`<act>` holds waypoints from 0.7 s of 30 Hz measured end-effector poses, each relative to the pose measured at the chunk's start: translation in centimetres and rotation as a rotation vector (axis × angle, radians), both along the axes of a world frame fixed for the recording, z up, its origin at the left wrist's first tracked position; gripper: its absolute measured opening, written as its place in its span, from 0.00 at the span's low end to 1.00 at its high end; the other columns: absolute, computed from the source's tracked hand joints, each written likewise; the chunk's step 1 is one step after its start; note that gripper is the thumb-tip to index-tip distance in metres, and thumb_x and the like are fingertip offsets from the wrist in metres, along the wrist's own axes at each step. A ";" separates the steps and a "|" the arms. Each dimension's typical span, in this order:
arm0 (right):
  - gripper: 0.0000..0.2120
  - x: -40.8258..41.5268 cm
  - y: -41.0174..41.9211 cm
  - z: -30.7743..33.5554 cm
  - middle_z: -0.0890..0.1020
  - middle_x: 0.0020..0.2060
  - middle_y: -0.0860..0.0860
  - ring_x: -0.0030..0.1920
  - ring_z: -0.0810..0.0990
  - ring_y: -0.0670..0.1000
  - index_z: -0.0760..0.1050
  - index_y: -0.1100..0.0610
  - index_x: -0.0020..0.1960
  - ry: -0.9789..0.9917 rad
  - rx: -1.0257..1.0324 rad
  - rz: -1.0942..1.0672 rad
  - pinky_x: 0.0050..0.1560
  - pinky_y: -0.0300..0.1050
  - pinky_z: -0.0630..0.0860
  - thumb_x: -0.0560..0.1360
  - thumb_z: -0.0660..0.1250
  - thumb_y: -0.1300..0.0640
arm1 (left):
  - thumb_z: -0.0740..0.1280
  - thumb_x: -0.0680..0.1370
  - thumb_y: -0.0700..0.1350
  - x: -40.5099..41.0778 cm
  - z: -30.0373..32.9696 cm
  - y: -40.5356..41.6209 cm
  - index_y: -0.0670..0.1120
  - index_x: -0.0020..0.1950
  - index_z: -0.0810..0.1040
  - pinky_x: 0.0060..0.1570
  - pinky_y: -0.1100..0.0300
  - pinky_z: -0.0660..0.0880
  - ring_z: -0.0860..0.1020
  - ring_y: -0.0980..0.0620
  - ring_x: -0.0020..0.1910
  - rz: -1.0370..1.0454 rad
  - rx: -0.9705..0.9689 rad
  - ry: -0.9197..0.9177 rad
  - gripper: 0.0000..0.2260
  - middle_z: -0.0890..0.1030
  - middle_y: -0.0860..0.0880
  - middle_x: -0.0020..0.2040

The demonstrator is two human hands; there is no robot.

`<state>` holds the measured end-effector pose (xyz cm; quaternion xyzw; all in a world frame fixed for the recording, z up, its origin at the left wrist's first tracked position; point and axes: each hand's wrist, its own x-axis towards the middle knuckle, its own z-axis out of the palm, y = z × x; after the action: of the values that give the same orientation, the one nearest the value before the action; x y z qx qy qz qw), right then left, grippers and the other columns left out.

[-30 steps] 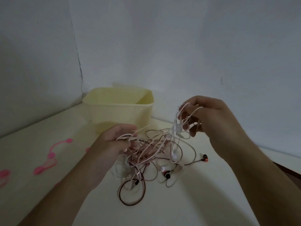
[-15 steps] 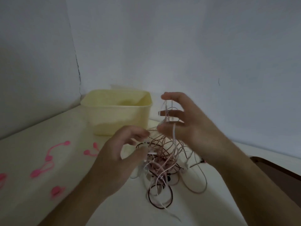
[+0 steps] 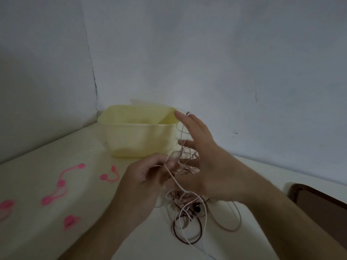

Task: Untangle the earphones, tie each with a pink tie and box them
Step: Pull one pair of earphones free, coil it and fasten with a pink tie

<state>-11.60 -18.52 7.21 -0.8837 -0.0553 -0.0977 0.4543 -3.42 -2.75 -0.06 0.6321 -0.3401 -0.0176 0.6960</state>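
A tangle of pale pink, white and dark earphone cords (image 3: pixel 187 209) hangs between my hands and trails onto the cream tabletop. My left hand (image 3: pixel 144 181) pinches one pink cord at its fingertips. Behind the tangle, my right hand (image 3: pixel 204 162) is raised with its fingers spread and straight. Cord loops hang over those fingers, and one loop wraps a fingertip. An open pale yellow box (image 3: pixel 135 139) stands just behind the hands, in the corner. Several pink ties lie on the table at left, the nearest a curved pink tie (image 3: pixel 110 175).
Grey walls meet in a corner behind the box. More pink ties (image 3: pixel 54 197) lie toward the left edge. A dark brown rounded panel (image 3: pixel 319 205) sits at the right, past the table's edge.
My right hand has lifted toward the box and spread its fingers, drawing the cords up. My left hand has closed its fingertips on one cord.
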 end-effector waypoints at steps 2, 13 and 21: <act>0.58 0.1 -0.9 0.6 0.54 0.80 0.32 0.72 0.74 0.44 0.52 0.30 0.82 -0.021 0.077 -0.017 0.63 0.43 0.82 0.68 0.85 0.59 | 0.67 0.83 0.40 0.4 0.3 0.2 0.41 0.46 0.85 0.45 0.65 0.80 0.86 0.54 0.41 0.086 -0.053 0.047 0.09 0.87 0.46 0.41; 0.06 0.1 -2.5 0.5 0.84 0.47 0.41 0.45 0.83 0.39 0.80 0.45 0.52 0.119 -0.377 -0.290 0.45 0.38 0.82 0.76 0.73 0.52 | 0.60 0.84 0.46 1.5 1.8 1.6 0.38 0.57 0.77 0.60 0.36 0.79 0.84 0.32 0.57 -0.129 -0.341 0.433 0.12 0.85 0.40 0.62; 0.11 1.1 -3.0 -0.7 0.85 0.38 0.43 0.38 0.85 0.43 0.83 0.47 0.42 0.151 -0.443 -0.353 0.42 0.43 0.82 0.80 0.66 0.55 | 0.60 0.85 0.46 2.3 1.7 2.2 0.44 0.51 0.77 0.28 0.62 0.66 0.66 0.53 0.27 -0.152 -0.365 0.518 0.09 0.76 0.47 0.41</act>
<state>-10.55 -21.57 6.54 -0.9621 0.1133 -0.0949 0.2293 -1.07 -0.56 1.64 0.4440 -0.1956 -0.1686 0.8580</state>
